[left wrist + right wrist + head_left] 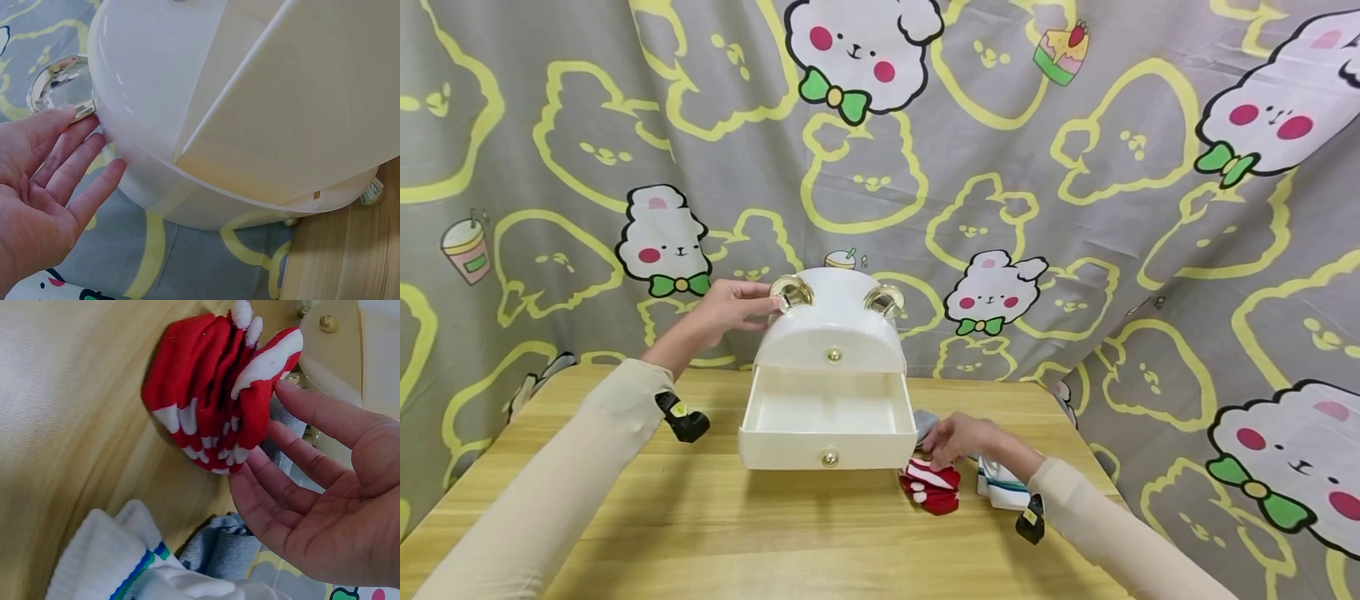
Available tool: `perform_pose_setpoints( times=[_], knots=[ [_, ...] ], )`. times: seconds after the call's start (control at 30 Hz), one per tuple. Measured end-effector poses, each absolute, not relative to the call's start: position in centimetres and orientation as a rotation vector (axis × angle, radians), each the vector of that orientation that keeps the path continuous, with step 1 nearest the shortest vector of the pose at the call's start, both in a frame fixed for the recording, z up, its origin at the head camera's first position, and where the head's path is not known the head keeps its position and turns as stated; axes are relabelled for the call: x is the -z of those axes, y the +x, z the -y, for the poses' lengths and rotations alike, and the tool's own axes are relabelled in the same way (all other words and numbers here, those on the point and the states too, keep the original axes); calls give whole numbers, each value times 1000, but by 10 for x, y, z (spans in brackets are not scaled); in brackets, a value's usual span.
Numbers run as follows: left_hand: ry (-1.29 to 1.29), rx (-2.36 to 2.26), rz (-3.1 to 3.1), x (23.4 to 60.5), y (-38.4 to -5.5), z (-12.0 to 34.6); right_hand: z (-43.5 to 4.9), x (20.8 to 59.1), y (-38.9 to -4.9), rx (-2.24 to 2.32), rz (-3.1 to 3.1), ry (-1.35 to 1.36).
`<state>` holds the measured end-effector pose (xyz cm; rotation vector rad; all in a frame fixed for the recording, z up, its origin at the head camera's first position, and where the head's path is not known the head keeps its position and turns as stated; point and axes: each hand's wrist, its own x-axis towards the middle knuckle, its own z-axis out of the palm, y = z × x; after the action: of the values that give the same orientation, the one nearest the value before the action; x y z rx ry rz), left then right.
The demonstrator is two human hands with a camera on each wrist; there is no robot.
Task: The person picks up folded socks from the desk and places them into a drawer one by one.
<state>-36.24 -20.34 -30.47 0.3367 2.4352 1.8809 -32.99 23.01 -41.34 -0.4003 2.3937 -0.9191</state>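
Observation:
A white storage box point(832, 333) with gold round ears stands on the table, its lower drawer point(831, 446) pulled out with a bare inside. My left hand point(730, 307) is at the box's left side, fingertips touching near the gold ear point(62, 87), fingers mostly straight. My right hand point(958, 437) reaches to a bundle of red and white socks point(206, 394) on the table right of the drawer. Its fingertips touch the bundle's edge, with no curl around it visible. Behind this hand lie grey socks point(219, 547) and white striped socks point(119, 556).
The wooden table point(700, 533) extends forward and to both sides of the box. A grey patterned curtain point(880, 192) hangs behind the table and along its right side. The open drawer juts forward over the tabletop, close to the red socks.

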Motion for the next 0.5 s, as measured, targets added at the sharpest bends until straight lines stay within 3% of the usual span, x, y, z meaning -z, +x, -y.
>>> perform_pose_setpoints(
  times=[0.5],
  knots=[
    [333,-1881,-2442,306,-364,203,-232,423,-325,805,-2442,-329]
  ],
)
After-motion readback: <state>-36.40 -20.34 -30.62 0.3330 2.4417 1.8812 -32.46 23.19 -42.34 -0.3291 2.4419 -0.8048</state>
